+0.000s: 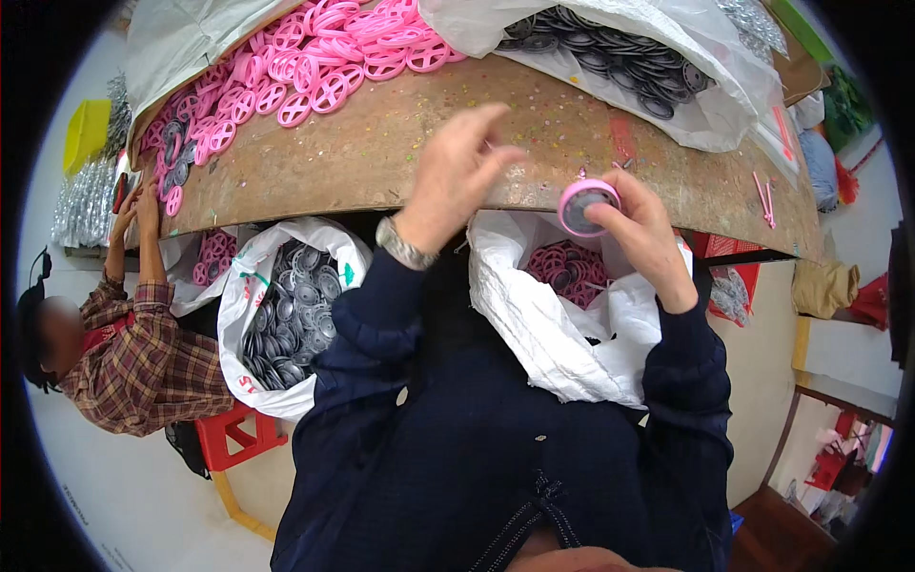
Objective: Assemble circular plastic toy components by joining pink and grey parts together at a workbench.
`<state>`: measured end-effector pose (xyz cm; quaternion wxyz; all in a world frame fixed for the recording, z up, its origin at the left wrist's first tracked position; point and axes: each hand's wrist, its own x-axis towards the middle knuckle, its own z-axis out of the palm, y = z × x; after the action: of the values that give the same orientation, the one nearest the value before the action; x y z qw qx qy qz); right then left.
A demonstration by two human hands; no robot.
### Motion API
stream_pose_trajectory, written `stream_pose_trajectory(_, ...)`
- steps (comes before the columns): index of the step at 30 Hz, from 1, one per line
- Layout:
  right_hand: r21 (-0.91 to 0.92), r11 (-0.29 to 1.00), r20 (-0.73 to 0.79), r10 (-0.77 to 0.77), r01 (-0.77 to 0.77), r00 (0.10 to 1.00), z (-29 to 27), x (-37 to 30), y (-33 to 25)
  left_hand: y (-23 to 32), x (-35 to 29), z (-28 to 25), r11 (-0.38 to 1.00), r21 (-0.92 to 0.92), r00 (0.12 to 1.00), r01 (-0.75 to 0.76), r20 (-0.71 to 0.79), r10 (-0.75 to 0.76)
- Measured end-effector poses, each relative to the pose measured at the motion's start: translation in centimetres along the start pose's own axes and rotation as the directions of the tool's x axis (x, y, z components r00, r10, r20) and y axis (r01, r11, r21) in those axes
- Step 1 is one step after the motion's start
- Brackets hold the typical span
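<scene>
Between the thumb and fingers of my right hand (640, 227) is a small plastic wheel, a pink rim around a grey disc (583, 208), held over the table's near edge. My left hand (457, 172), slightly blurred, hovers above the table to its left, thumb and fingers apart, with nothing visible in it. Below the right hand, a white sack (519, 310) holds pink-and-grey wheels (569, 272). Pink spoked rings (329, 57) lie heaped on the far left of the table, and grey discs (620, 57) spill from a white bag at the far right.
The worn wooden table (372, 157) carries scattered coloured specks and small pink pieces (764, 200). Another white sack (238, 324) of grey discs stands left of my lap. A co-worker in a plaid shirt (157, 357) reaches to the table's left end, near a red stool (238, 434).
</scene>
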<state>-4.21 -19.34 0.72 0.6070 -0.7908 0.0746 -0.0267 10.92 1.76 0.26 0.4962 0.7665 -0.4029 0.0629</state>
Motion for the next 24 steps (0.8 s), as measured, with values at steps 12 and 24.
stream_pose_trajectory(12,-0.690,0.718,0.185,0.063,0.084,0.981,-2.4,-4.8,2.1,-11.3,9.3,-1.7,0.645,0.764,0.995,0.021,-0.080,0.062)
stream_pose_trajectory(24,-0.415,0.898,0.278,-0.031,0.149,0.960,-1.5,-2.6,-1.0,-9.0,6.1,-3.8,0.902,0.430,0.999,0.026,-0.047,-0.007)
